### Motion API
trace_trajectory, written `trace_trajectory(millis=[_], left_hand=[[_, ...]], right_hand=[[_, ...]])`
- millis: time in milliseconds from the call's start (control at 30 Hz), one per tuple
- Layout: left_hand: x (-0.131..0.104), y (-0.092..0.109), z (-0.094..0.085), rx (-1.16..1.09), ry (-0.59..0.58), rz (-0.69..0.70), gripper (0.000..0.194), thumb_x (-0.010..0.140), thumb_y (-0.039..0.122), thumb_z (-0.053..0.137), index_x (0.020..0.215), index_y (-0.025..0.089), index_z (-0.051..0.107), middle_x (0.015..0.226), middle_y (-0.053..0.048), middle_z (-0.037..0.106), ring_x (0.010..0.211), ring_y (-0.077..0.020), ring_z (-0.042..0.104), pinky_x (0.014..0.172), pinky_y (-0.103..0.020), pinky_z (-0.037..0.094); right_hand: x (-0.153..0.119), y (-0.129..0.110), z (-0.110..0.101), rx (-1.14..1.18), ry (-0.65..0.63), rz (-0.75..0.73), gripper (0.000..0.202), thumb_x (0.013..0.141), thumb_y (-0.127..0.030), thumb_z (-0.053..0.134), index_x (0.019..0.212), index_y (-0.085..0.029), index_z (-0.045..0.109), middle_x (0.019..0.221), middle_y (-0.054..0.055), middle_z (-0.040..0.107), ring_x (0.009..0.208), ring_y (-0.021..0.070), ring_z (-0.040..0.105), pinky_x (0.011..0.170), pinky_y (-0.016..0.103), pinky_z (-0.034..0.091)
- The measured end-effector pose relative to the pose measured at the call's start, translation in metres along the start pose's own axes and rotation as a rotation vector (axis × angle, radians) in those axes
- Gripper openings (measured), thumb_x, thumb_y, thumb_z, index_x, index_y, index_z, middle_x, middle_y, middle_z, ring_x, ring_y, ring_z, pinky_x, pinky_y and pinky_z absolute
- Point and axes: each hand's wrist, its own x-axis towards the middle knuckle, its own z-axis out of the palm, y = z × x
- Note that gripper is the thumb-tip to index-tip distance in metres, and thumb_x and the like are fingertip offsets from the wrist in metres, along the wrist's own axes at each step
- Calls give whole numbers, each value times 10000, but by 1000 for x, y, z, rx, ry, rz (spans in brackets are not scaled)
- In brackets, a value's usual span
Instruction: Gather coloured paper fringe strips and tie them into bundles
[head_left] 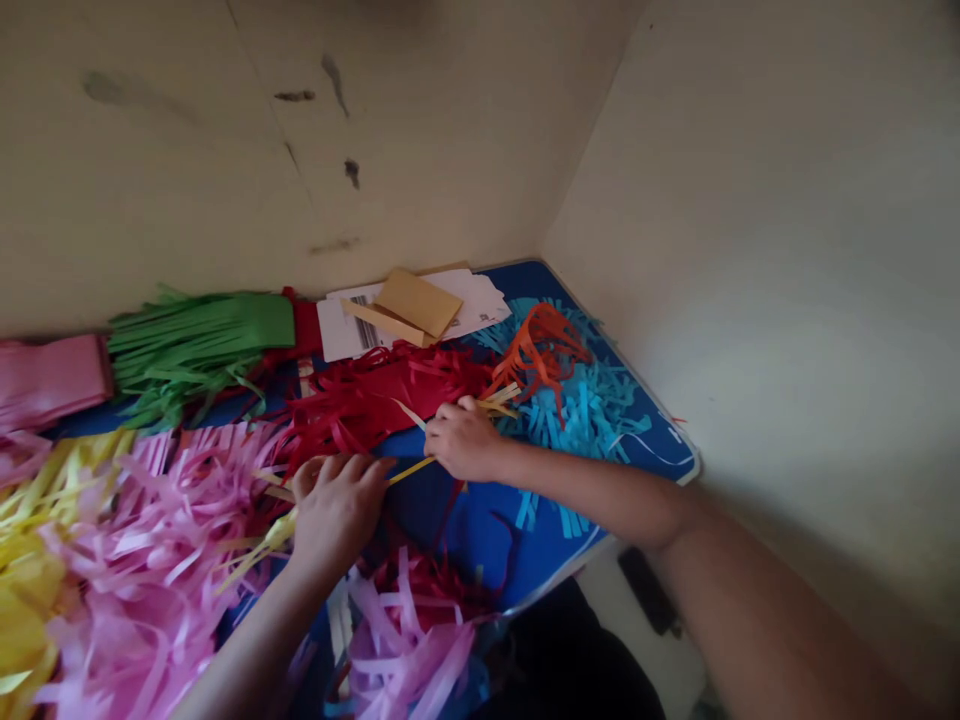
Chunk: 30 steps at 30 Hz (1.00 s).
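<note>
A thin twisted strip of yellow paper [411,471] runs between my two hands over the blue table. My left hand [341,505] is closed round its left part, and loose yellow fringe ends stick out at the wrist side. My right hand [463,440] pinches the strip's right part, with pale yellow ends poking out past the fingers. Red fringed paper [397,385] lies just behind both hands. What the fingertips cover is hidden.
Green fringed paper [217,330] and pink fringe [165,550] lie left; yellow paper [30,580] is at far left. Blue fringe [592,400] and orange strips [544,350] are right. Brown card [420,300] sits at the back. Lilac strips [409,650] hang in front.
</note>
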Motion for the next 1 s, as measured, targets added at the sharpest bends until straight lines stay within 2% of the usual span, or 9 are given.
trace_trajectory(millis=[133, 300, 400, 533, 667, 767, 867, 933, 1000], left_hand=[[1, 7, -4, 1, -8, 193, 352, 857, 117, 514, 1055, 328, 715, 998, -40, 750, 980, -303, 616, 950, -516, 317], [13, 10, 2, 5, 45, 190, 256, 920, 214, 492, 923, 272, 741, 905, -51, 761, 898, -277, 657, 976, -528, 322], [23, 7, 7, 9, 60, 233, 292, 941, 223, 466, 848, 273, 739, 807, -28, 752, 770, -227, 662, 1028, -532, 293], [28, 5, 9, 23, 113, 280, 284, 935, 196, 481, 803, 263, 724, 712, -2, 725, 669, -194, 643, 1046, -507, 296], [19, 3, -11, 18, 206, 307, 246, 928, 175, 513, 835, 270, 720, 746, 18, 736, 674, -174, 661, 1062, -488, 298], [8, 0, -44, -11, 326, 394, 195, 912, 167, 565, 964, 292, 705, 876, 25, 762, 753, -171, 698, 1099, -489, 279], [2, 0, -83, 5, 440, 506, 214, 885, 139, 610, 1035, 278, 674, 911, 24, 771, 781, -179, 715, 1100, -492, 296], [1, 4, -105, 41, 485, 513, 210, 872, 114, 622, 1022, 257, 659, 877, 26, 776, 758, -175, 720, 1086, -486, 321], [0, 10, -119, 39, 530, 469, 201, 891, 108, 587, 1011, 257, 645, 837, 25, 777, 717, -167, 718, 1060, -482, 360]], right_hand=[[-5, -1, 0, -187, 2, -245, 222, 961, -166, 529, 824, -172, 704, 888, 72, 688, 1003, 270, 496, 844, 458, 309], [-2, -5, 0, -303, 33, -394, 254, 967, -136, 490, 860, -139, 720, 901, 91, 682, 1018, 283, 511, 914, 459, 312], [6, -1, -1, -276, 5, -355, 250, 961, -129, 487, 883, -134, 724, 923, 101, 692, 988, 266, 520, 901, 451, 318], [15, 8, -11, -103, -115, -167, 132, 874, -224, 633, 836, -178, 750, 902, 79, 727, 958, 246, 538, 890, 433, 301], [13, 3, -39, 97, -178, -20, 71, 811, -237, 703, 799, -220, 772, 861, 28, 744, 939, 222, 580, 861, 374, 318], [8, -12, -66, 385, -112, 20, 118, 878, -267, 674, 893, -206, 775, 986, 27, 732, 955, 196, 598, 823, 316, 356], [9, -28, -84, 981, -306, 35, 256, 955, -323, 591, 878, -132, 744, 883, 24, 710, 762, 126, 591, 682, 234, 383], [12, -36, -86, 1365, -448, 61, 272, 930, -335, 627, 793, -116, 712, 748, -1, 677, 599, 79, 513, 567, 201, 347], [13, -43, -83, 1608, -428, 85, 221, 853, -310, 716, 747, -117, 691, 686, -21, 653, 504, 48, 426, 484, 186, 291]])
